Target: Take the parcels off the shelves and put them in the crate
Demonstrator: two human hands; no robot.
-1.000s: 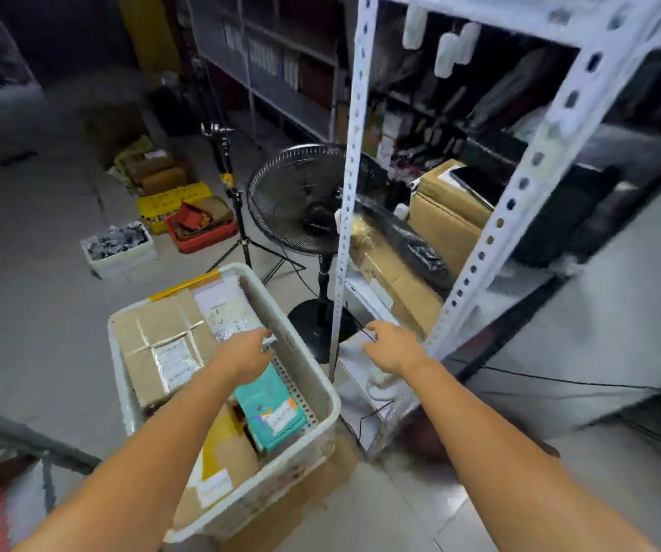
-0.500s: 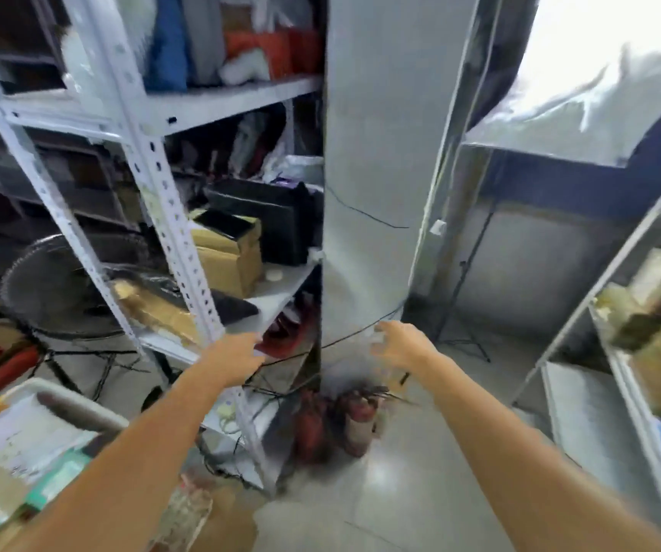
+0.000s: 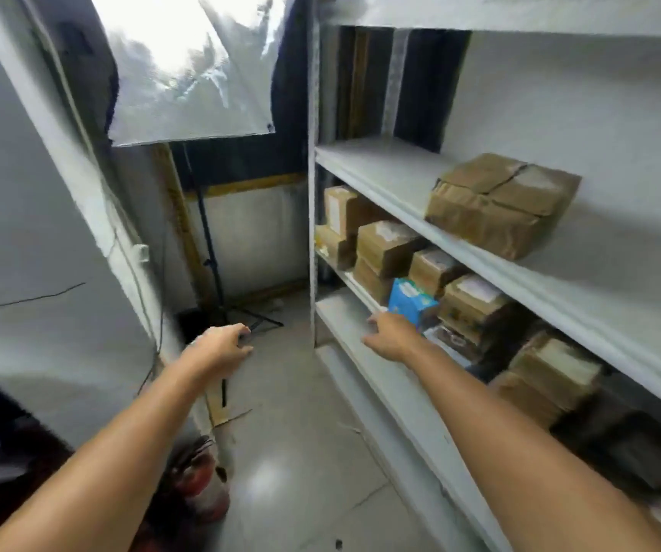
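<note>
A white shelf unit (image 3: pixel 480 268) fills the right side. One brown taped parcel (image 3: pixel 500 203) lies alone on the upper shelf. On the shelf below stand several brown cardboard parcels (image 3: pixel 388 245) and a blue packet (image 3: pixel 410 302) at the front edge. My right hand (image 3: pixel 390 336) reaches toward the blue packet, fingers apart, just short of it and holding nothing. My left hand (image 3: pixel 219 348) hangs over the floor with fingers loosely curled and nothing in it. The crate is out of view.
A light stand (image 3: pixel 211 249) with a silvery reflector (image 3: pixel 193 69) stands in the far corner. A grey pillar (image 3: pixel 42 233) rises at left. Red fire extinguishers (image 3: pixel 197 480) lie on the floor by its foot. Tiled floor (image 3: pixel 293 432) runs between pillar and shelves.
The view has swung right, from the crate and the first rack to this shelf unit. Both hands left the crate side; my right hand now stretches toward the blue packet.
</note>
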